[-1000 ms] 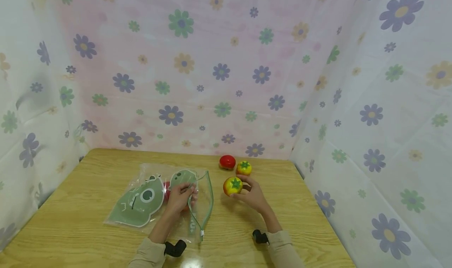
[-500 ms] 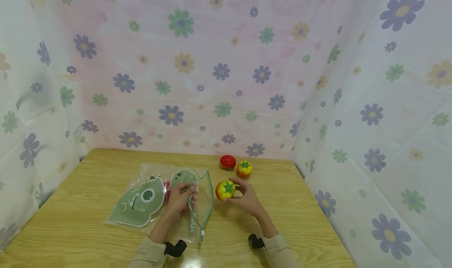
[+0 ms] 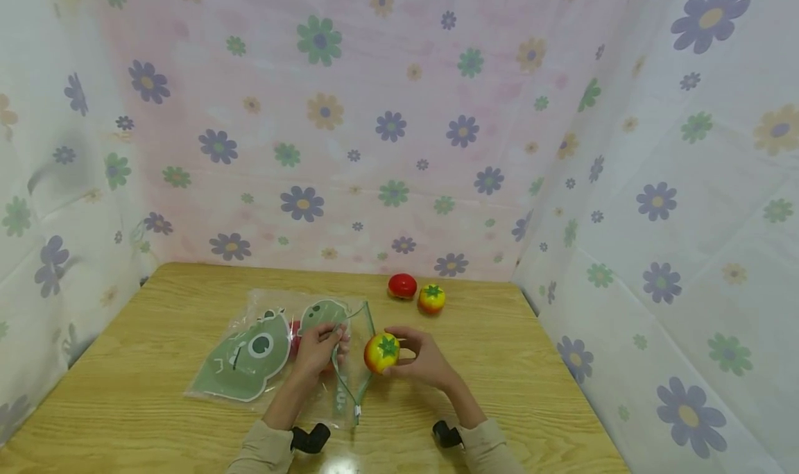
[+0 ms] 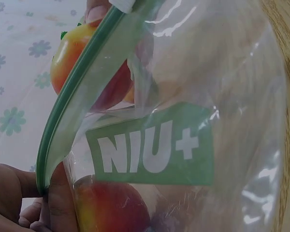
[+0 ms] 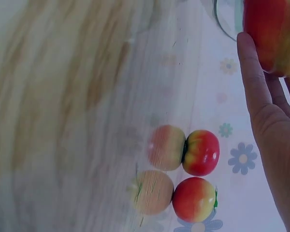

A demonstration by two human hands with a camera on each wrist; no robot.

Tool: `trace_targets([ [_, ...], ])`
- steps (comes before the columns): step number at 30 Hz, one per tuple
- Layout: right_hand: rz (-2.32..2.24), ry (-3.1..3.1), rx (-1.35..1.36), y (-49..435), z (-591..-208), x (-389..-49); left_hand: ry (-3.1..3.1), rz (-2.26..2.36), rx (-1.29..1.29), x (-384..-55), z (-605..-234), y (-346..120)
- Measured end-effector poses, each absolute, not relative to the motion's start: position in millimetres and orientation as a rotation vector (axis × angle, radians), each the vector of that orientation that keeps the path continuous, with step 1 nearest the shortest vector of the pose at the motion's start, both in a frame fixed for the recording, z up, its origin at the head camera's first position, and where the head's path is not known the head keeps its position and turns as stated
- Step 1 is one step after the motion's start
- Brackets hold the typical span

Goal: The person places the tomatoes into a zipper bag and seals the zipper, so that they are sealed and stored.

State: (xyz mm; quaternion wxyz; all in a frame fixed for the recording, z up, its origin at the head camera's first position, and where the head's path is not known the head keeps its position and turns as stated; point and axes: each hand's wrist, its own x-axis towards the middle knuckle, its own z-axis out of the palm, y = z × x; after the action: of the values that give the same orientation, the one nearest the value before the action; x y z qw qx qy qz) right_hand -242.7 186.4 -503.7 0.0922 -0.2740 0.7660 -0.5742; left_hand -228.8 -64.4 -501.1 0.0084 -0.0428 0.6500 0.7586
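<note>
My left hand (image 3: 315, 352) pinches the edge of a clear zip bag (image 3: 243, 363) with green cartoon prints, keeping its mouth apart. The bag lies on the table with its green zip edge toward the right. My right hand (image 3: 427, 359) grips a yellow-and-red toy fruit (image 3: 382, 352) with a green star-shaped top. In the head view this fruit overlaps the zip edge. The left wrist view has it right by the green zip strip (image 4: 63, 104), partly behind the film. Another red-yellow toy fruit (image 4: 111, 205) shows through the plastic, inside the bag.
Behind my right hand, a red toy fruit (image 3: 402, 286) and a second yellow-red one (image 3: 432, 299) sit side by side on the wooden table (image 3: 530, 391). Flowered cloth (image 3: 349, 148) hangs at the back and both sides. A white slider (image 3: 358, 411) is on the bag's zip.
My right hand has carried the yellow-and-red toy fruit left and toward me, from beside the other fruits to the bag's mouth. The left hand and bag have stayed in place.
</note>
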Motion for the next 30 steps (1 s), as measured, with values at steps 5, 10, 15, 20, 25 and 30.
trace_targets([
  [5, -1.65, 2.239, -0.829, 181, -504, -241, 2.043, 2.355, -0.147, -229, -499, -65],
  [10, -1.624, 2.207, -0.824, 176, -505, -240, 2.051, 2.351, -0.133, -229, -500, -65],
  [15, -1.611, 2.212, -0.81, 170, -507, -240, 2.059, 2.343, -0.14, -230, -500, -64],
  [20, -1.609, 2.217, -0.805, 165, -508, -240, 2.096, 2.32, -0.16, -229, -498, -63],
  [25, -1.604, 2.219, -0.79, 159, -508, -239, 2.145, 2.271, -0.176, -227, -497, -63],
  [30, -1.581, 2.248, -0.788, 154, -511, -240, 2.115, 2.266, -0.197, -227, -497, -63],
])
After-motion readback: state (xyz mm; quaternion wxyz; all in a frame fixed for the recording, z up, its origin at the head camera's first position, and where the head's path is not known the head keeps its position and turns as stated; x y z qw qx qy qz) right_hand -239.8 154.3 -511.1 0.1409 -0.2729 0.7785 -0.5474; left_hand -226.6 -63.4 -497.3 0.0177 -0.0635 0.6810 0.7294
